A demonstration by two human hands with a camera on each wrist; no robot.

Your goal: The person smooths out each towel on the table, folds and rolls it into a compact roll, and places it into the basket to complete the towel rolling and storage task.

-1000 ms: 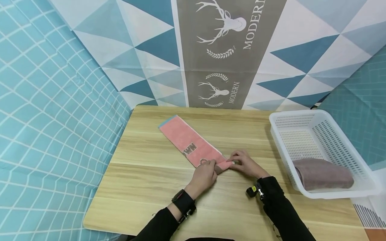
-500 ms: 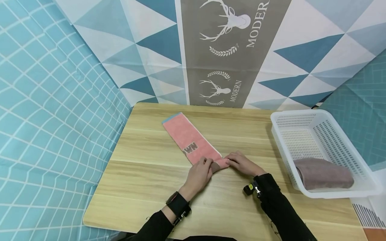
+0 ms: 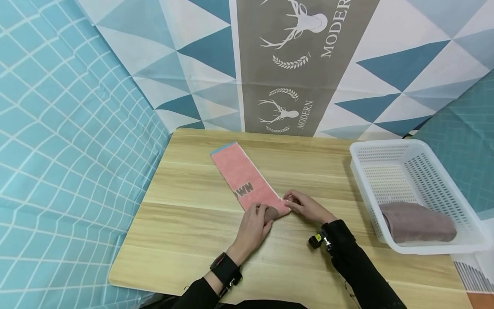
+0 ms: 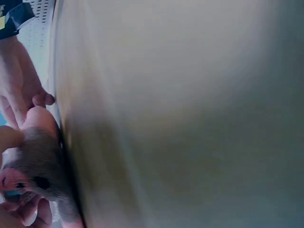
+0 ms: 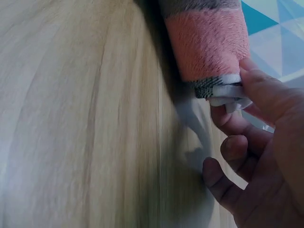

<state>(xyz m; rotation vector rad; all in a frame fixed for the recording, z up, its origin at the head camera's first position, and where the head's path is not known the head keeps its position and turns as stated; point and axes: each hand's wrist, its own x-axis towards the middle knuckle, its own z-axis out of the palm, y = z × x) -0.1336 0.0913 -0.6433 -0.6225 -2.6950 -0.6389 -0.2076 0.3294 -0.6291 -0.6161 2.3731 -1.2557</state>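
Observation:
A pink towel [image 3: 240,169] with a blue far edge and dark lettering lies diagonally on the wooden table, its near end rolled up. My left hand [image 3: 248,229] grips the roll's left part, thumb on the near side and fingers over the top. At the roll's right end my right hand [image 3: 308,207] pinches the edge between thumb and index finger. The right wrist view shows that rolled end [image 5: 206,45], fuzzy pink and grey with white and dark layers at its side. Grey pile with a black spot faces out on the roll [image 4: 40,156] in the left wrist view.
A white perforated basket [image 3: 360,189] stands at the right side of the table [image 3: 173,240], with a rolled grey-brown towel [image 3: 418,222] in it. Patterned cloth hangs behind the table and a blue checked cloth [image 3: 77,150] hangs along its left.
Both hands have rolled the towel's near end a little farther up, moving slightly left and away. Less of the flat pink part shows. The head view has shifted slightly.

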